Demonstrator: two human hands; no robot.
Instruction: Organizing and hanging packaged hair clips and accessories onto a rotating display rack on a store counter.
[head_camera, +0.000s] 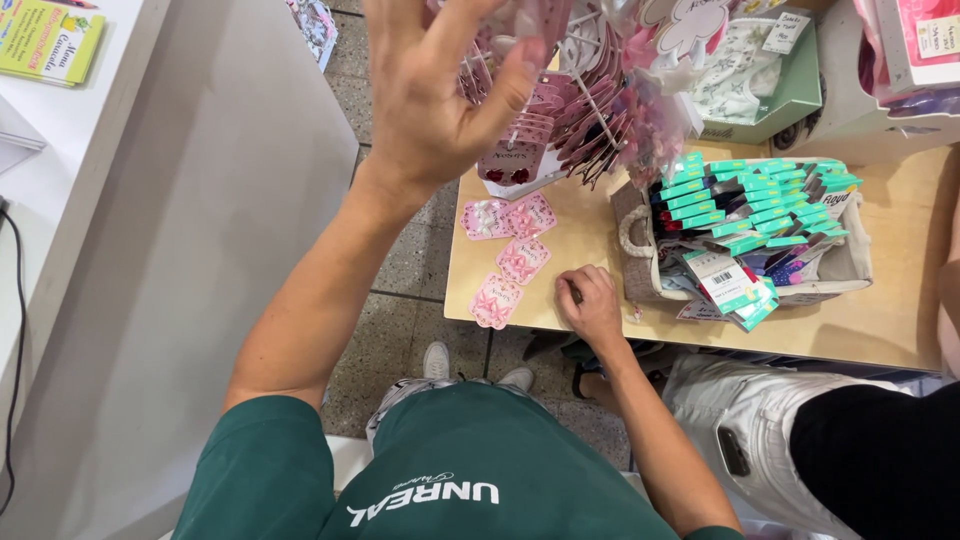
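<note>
Left hand (440, 95) raised at display rack (570, 90), grip spread apart around pink cards, seemingly touching, none clamped. Right hand (590, 300) curled at tabletop (900, 250) near edge; contents unclear. Four pink cards (508, 255) near left edge: light, thin, bendable; pinch by edges.

Even, bright indoor light is falling from overhead across the whole view, and colours are reading true. The pale wooden table (900, 300) is showing only soft, faint shadows beside the basket (640, 250). The raised left hand (440, 90) is smearing slightly with motion blur (fingertips worst). The right hand (590, 300) is holding sharp. Straight edges are bowing near the frame borders from wide-angle distortion. No harsh glare is appearing anywhere.
</note>
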